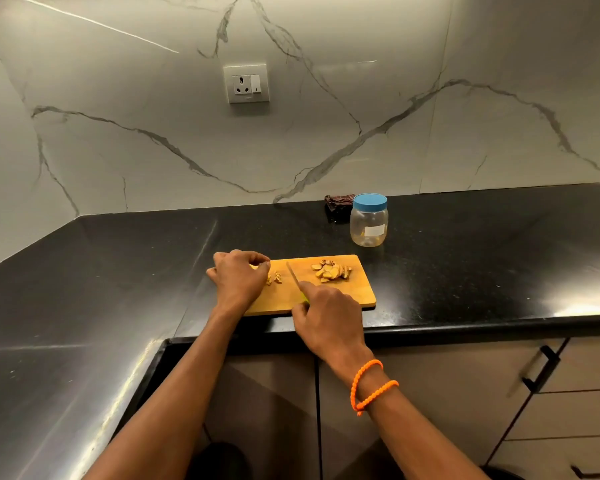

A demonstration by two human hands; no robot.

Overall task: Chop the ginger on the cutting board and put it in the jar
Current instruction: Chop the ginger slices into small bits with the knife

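A wooden cutting board point(359, 294) lies on the black counter near its front edge. A heap of sliced ginger point(330, 270) sits on the board's far right part. My left hand point(238, 277) is at the board's left end, fingers curled round a ginger piece point(255, 267); a few cut bits point(277, 277) lie beside it. My right hand point(326, 318) grips a knife point(293, 275) by a yellow-green handle, its blade pointing away over the board's middle. A clear plastic jar point(368, 221) with a blue lid on stands behind the board to the right.
A dark folded cloth point(338, 204) lies against the marble wall behind the jar. A wall socket point(246, 83) is above. The black counter point(482, 258) runs right and wraps round to the left. Cabinet drawers with black handles point(541, 370) are below.
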